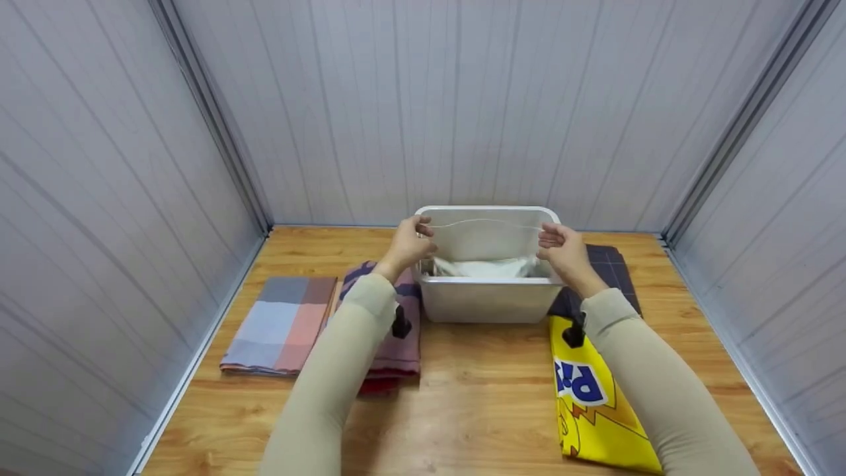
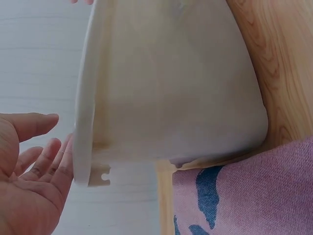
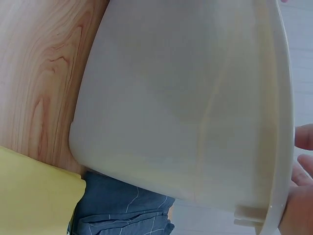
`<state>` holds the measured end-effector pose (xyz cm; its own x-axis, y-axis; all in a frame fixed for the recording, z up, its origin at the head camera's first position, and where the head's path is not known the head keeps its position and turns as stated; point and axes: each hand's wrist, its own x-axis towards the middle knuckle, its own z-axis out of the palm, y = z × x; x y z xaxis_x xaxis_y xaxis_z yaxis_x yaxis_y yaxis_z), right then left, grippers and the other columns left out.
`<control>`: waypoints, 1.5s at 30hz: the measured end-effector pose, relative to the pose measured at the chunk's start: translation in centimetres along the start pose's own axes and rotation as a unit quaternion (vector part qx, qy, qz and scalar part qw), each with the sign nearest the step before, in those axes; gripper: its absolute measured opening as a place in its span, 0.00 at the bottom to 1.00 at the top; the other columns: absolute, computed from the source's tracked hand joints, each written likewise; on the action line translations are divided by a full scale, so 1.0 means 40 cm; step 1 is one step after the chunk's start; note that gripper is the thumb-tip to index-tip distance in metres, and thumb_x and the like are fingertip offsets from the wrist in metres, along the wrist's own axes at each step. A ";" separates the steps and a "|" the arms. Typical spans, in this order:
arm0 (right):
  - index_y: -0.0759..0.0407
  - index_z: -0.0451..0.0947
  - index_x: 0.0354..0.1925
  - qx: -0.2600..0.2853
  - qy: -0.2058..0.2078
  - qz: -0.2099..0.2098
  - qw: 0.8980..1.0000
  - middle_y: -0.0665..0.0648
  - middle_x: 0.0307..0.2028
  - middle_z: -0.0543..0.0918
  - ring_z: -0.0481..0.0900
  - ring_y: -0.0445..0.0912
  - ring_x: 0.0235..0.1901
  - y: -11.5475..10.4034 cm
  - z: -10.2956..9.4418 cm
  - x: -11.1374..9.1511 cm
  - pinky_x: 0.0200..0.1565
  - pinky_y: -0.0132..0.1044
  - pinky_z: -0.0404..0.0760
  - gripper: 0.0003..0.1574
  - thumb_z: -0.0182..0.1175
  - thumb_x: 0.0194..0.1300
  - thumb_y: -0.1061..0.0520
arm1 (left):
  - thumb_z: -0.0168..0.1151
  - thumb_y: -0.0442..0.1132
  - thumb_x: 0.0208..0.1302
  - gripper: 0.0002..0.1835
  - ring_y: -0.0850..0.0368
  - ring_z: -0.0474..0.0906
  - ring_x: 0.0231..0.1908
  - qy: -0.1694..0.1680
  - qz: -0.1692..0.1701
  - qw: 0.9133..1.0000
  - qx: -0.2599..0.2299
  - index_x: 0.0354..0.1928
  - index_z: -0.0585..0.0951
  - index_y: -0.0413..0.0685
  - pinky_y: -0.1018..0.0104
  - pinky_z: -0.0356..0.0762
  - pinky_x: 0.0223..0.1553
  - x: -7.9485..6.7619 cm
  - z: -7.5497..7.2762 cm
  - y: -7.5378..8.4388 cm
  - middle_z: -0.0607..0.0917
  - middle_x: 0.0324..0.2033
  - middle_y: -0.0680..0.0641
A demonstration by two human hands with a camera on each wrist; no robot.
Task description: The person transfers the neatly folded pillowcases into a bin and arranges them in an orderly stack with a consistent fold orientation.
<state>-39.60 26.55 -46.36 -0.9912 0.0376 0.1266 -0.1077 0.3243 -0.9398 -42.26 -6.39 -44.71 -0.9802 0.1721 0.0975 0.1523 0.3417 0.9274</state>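
Observation:
A white plastic bin (image 1: 489, 303) stands against the back wall, with crumpled white cloth (image 1: 499, 268) inside it. At its left end is my left hand (image 1: 413, 241); the left wrist view shows the thumb apart from the fingers (image 2: 61, 169), which lie at the bin's rim (image 2: 84, 112). My right hand (image 1: 562, 250) is at the opposite end, its fingers near the rim (image 3: 283, 112) and partly hidden behind it in the right wrist view. A thin pale curved line (image 1: 479, 219) spans the bin's opening between the hands; whether it is a cord or an edge, I cannot tell.
Left of the bin lie a folded checked cloth (image 1: 277, 324) and a folded pink-and-blue cloth (image 1: 404, 350), with red fabric (image 1: 380, 387) under the latter. On the right are a dark lined cloth (image 1: 611, 271) and a yellow printed cloth (image 1: 598, 430). Panelled walls (image 1: 456, 106) enclose the wooden surface (image 1: 476, 396).

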 end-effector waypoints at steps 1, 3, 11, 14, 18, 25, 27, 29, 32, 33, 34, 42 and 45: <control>0.76 0.66 0.76 0.001 0.000 0.001 1.000 0.79 0.68 0.78 0.81 0.59 0.64 0.000 0.000 0.000 0.52 0.21 0.82 0.42 0.60 0.65 0.76 | 0.64 0.21 0.59 0.35 0.53 0.79 0.39 0.001 0.000 1.000 -0.004 0.71 0.74 0.28 0.65 0.90 0.39 -0.001 -0.003 0.001 0.83 0.51 0.34; 0.75 0.67 0.77 0.001 -0.002 0.004 1.000 0.77 0.68 0.78 0.83 0.56 0.62 -0.002 -0.001 0.000 0.52 0.22 0.83 0.41 0.61 0.67 0.75 | 0.63 0.21 0.60 0.34 0.53 0.80 0.38 0.000 -0.001 1.000 -0.009 0.71 0.75 0.29 0.65 0.89 0.39 -0.003 -0.008 0.003 0.83 0.51 0.35; 0.73 0.68 0.77 0.024 -0.005 0.000 1.000 0.77 0.67 0.79 0.84 0.41 0.49 -0.015 -0.011 -0.001 0.49 0.22 0.85 0.40 0.62 0.68 0.74 | 0.64 0.21 0.61 0.33 0.52 0.81 0.39 -0.011 -0.001 1.000 -0.021 0.72 0.74 0.29 0.66 0.89 0.39 -0.007 -0.020 0.008 0.83 0.55 0.30; 0.73 0.67 0.77 0.027 -0.007 0.000 1.000 0.77 0.67 0.79 0.84 0.38 0.48 -0.020 -0.015 0.000 0.49 0.22 0.84 0.40 0.62 0.68 0.75 | 0.64 0.21 0.62 0.33 0.52 0.81 0.39 -0.010 -0.002 1.000 -0.024 0.71 0.74 0.30 0.68 0.88 0.38 -0.008 -0.022 0.008 0.83 0.54 0.30; 0.73 0.68 0.77 0.020 -0.006 -0.001 1.000 0.77 0.67 0.79 0.84 0.36 0.47 -0.025 -0.021 0.000 0.49 0.21 0.84 0.40 0.62 0.68 0.75 | 0.65 0.21 0.63 0.32 0.53 0.80 0.38 -0.012 -0.001 1.000 -0.025 0.71 0.75 0.30 0.68 0.87 0.37 -0.010 -0.024 0.011 0.83 0.53 0.31; 0.72 0.68 0.77 0.024 -0.007 -0.007 1.000 0.76 0.68 0.79 0.83 0.32 0.45 -0.034 -0.033 -0.008 0.49 0.21 0.84 0.40 0.62 0.68 0.75 | 0.66 0.22 0.63 0.32 0.53 0.81 0.40 -0.018 0.007 0.999 -0.030 0.71 0.76 0.32 0.64 0.90 0.41 -0.021 -0.027 0.020 0.84 0.52 0.34; 0.72 0.68 0.77 0.025 -0.008 -0.008 1.000 0.76 0.68 0.79 0.83 0.31 0.44 -0.037 -0.039 -0.013 0.49 0.20 0.84 0.40 0.62 0.69 0.75 | 0.66 0.22 0.63 0.32 0.52 0.81 0.41 -0.022 0.008 0.999 -0.035 0.71 0.76 0.32 0.58 0.92 0.46 -0.026 -0.028 0.023 0.84 0.52 0.35; 0.71 0.68 0.77 0.023 -0.008 -0.010 1.000 0.76 0.68 0.79 0.84 0.31 0.45 -0.043 -0.045 -0.020 0.50 0.21 0.84 0.40 0.63 0.69 0.74 | 0.66 0.22 0.63 0.32 0.52 0.81 0.43 -0.025 0.007 0.999 -0.042 0.71 0.76 0.32 0.52 0.92 0.51 -0.030 -0.029 0.025 0.84 0.53 0.35; 0.70 0.69 0.77 0.018 -0.005 -0.017 1.000 0.73 0.66 0.81 0.86 0.34 0.47 -0.048 -0.054 -0.030 0.50 0.22 0.85 0.39 0.64 0.70 0.73 | 0.66 0.21 0.63 0.32 0.52 0.81 0.42 -0.028 0.007 0.998 -0.051 0.71 0.75 0.32 0.50 0.92 0.52 -0.036 -0.028 0.026 0.84 0.54 0.32; 0.70 0.70 0.76 0.019 -0.002 -0.019 1.000 0.71 0.65 0.82 0.86 0.35 0.48 -0.050 -0.057 -0.033 0.50 0.22 0.85 0.39 0.64 0.70 0.73 | 0.66 0.21 0.63 0.32 0.52 0.81 0.42 -0.030 0.008 0.998 -0.055 0.71 0.75 0.32 0.51 0.92 0.51 -0.037 -0.027 0.025 0.84 0.55 0.31; 0.70 0.70 0.76 0.018 0.000 -0.022 1.000 0.68 0.64 0.84 0.86 0.37 0.50 -0.051 -0.060 -0.036 0.51 0.22 0.85 0.39 0.65 0.70 0.73 | 0.66 0.20 0.63 0.32 0.53 0.81 0.41 -0.030 0.009 0.998 -0.058 0.71 0.75 0.32 0.53 0.92 0.50 -0.039 -0.026 0.025 0.84 0.56 0.30; 0.72 0.71 0.74 0.031 0.013 -0.036 0.999 0.43 0.47 0.87 0.87 0.38 0.49 -0.057 -0.079 -0.059 0.50 0.22 0.86 0.40 0.69 0.67 0.73 | 0.69 0.21 0.63 0.32 0.53 0.84 0.40 -0.046 0.017 0.996 -0.079 0.71 0.76 0.31 0.63 0.92 0.41 -0.056 -0.007 0.028 0.85 0.52 0.35; 0.74 0.71 0.74 0.034 0.016 -0.043 0.998 0.40 0.44 0.87 0.87 0.36 0.45 -0.053 -0.089 -0.066 0.49 0.22 0.85 0.40 0.70 0.66 0.74 | 0.69 0.21 0.64 0.32 0.52 0.84 0.42 -0.060 0.021 0.994 -0.086 0.71 0.75 0.31 0.63 0.92 0.42 -0.068 0.004 0.036 0.85 0.52 0.36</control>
<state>-36.47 29.12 -43.58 -0.9755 0.0428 0.2159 -0.1976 0.2624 -0.9445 -39.37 -6.23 -43.70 -0.9498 0.2957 0.1026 0.1584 0.1715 0.9724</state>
